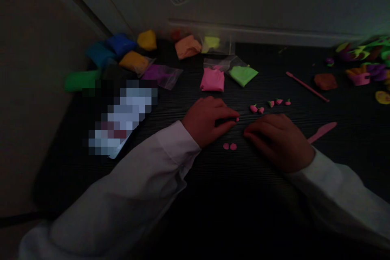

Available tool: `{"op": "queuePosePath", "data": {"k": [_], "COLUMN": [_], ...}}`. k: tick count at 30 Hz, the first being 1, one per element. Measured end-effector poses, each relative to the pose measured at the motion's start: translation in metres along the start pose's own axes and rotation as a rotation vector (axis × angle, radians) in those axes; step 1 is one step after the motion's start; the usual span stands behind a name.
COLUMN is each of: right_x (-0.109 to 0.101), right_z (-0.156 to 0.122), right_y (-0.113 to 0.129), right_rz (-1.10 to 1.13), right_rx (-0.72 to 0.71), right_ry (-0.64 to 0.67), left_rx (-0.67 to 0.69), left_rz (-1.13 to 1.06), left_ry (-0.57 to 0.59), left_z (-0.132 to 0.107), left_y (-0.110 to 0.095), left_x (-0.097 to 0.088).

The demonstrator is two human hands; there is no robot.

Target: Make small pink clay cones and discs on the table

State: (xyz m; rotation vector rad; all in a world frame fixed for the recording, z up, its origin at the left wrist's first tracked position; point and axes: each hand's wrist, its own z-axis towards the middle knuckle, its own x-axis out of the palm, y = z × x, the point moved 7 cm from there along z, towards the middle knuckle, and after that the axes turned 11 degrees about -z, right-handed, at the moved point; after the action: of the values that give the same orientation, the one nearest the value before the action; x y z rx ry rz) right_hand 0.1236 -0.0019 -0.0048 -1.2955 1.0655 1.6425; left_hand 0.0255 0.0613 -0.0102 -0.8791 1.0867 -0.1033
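The left hand pinched a pink bit just beyond two pink discs, likely to shape it. The right hand lay curled right of the discs, its grip untellable.

1. I have one view only, from the head camera, worn above and behind the left hand and right hand.
2. It faces forward and down, close over the grip, which sits mid-frame; the sleeves fill the lower edge.
3. Beyond the grip it reaches the far edge of the table and the wall.
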Motion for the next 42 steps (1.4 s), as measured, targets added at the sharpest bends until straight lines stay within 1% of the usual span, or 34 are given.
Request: {"op": "queuePosePath", "data": {"k": [4, 6, 8, 12, 16, 19, 22, 24, 27, 32, 37, 42], "right_x": [0.002, -0.001, -0.006, -0.014, -0.019, -0.023, -0.025, -0.025, -0.023, -0.021, -0.024, -0.021], "right_z": [0.000, 0.000, 0.000, -0.003, -0.005, -0.006, -0.008, -0.007, -0.006, -0.003, -0.003, -0.003], "right_y": [-0.001, -0.001, -0.001, -0.008, -0.010, -0.010, -0.012, -0.012, -0.013, -0.013, -0.019, -0.023], "right_rz": [-0.003, 0.007, 0.021, 0.090, 0.179, 0.185, 0.169, 0.184, 0.218, 0.211, 0.186, 0.250], "right_rx": [0.012, 0.031, 0.055, 0.154, 0.200, 0.227, 0.269, 0.274, 0.266, 0.238, 0.238, 0.232], "right_ry": [0.023, 0.001, -0.034, -0.116, -0.174, -0.222, -0.279, -0.299, -0.290, -0.284, -0.389, -0.426], "left_rx": [-0.016, -0.021, -0.023, -0.021, 0.027, 0.047, 0.014, -0.007, -0.020, -0.041, -0.078, -0.133], "left_rz": [0.000, -0.007, -0.017, -0.064, -0.169, -0.240, -0.274, -0.287, -0.288, -0.307, -0.324, -0.358], "left_ry": [-0.004, -0.008, -0.017, -0.054, -0.084, -0.088, -0.098, -0.112, -0.132, -0.088, -0.137, -0.185], "left_z": [0.000, 0.000, 0.000, 0.000, 0.000, -0.001, -0.001, -0.001, -0.001, -0.001, -0.001, -0.002], "left_y": [0.000, -0.001, -0.002, -0.003, -0.007, -0.010, -0.007, -0.005, -0.005, -0.006, -0.001, 0.007], "left_x": [0.000, -0.001, -0.002, -0.006, -0.009, -0.010, -0.010, -0.011, -0.014, -0.015, -0.016, -0.015]}}
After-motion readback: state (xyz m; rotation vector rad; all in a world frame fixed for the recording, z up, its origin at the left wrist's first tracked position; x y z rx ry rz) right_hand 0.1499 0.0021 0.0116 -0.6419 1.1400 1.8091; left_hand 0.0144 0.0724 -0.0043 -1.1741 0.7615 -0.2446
